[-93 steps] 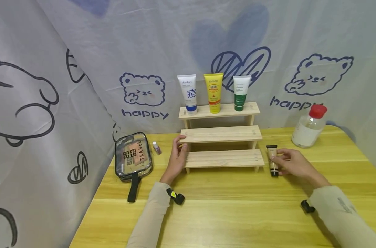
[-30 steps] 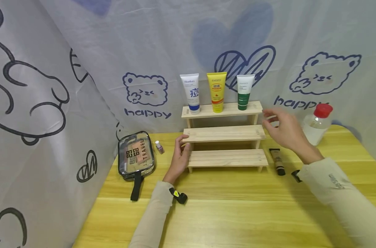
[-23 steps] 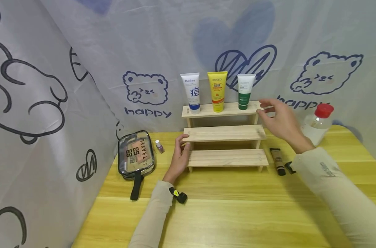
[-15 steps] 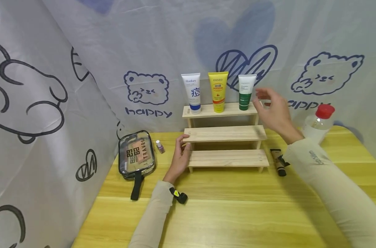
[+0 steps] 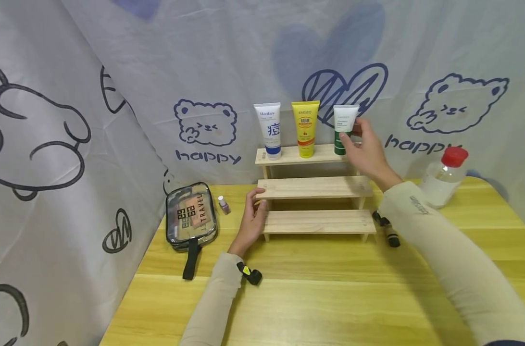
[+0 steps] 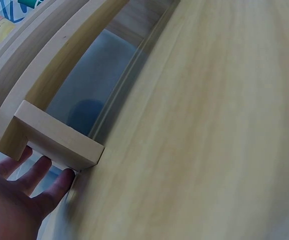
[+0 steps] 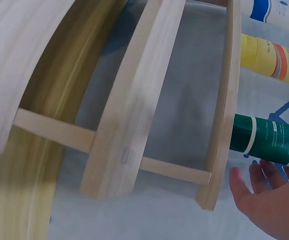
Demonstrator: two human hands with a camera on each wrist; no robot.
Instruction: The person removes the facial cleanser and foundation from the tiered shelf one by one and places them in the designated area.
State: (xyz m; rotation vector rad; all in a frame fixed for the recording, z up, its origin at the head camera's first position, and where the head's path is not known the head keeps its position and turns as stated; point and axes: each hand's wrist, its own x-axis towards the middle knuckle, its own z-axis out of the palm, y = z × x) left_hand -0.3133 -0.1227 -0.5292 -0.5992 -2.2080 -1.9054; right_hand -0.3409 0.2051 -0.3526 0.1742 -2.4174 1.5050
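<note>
A three-step wooden display stand (image 5: pixel 316 221) rests on the table. My left hand (image 5: pixel 251 222) holds its left end; in the left wrist view, fingers (image 6: pixel 32 175) lie against the end leg. On the top step stand a white-and-blue tube (image 5: pixel 268 129), a yellow tube (image 5: pixel 306 129) and a white-and-green tube (image 5: pixel 343 117), caps down. My right hand (image 5: pixel 368 151) pinches the white-and-green tube, thumb in front and fingers at its right side. Its lower end (image 7: pixel 264 139) shows above the top step in the right wrist view; the thumb is out of that view.
A black-and-beige tube (image 5: pixel 391 234) lies right of the stand, partly behind the right wrist's camera. A red-capped bottle (image 5: pixel 442 182) stands farther right. At left are a clear travel pouch (image 5: pixel 189 216) and a small white-capped bottle (image 5: pixel 223 205). Printed cloth (image 5: pixel 262 57) hangs behind.
My right hand has let go of the black-and-beige tube, risen past the stand's right end and moved left onto the white-and-green tube. The left hand stays at the stand.
</note>
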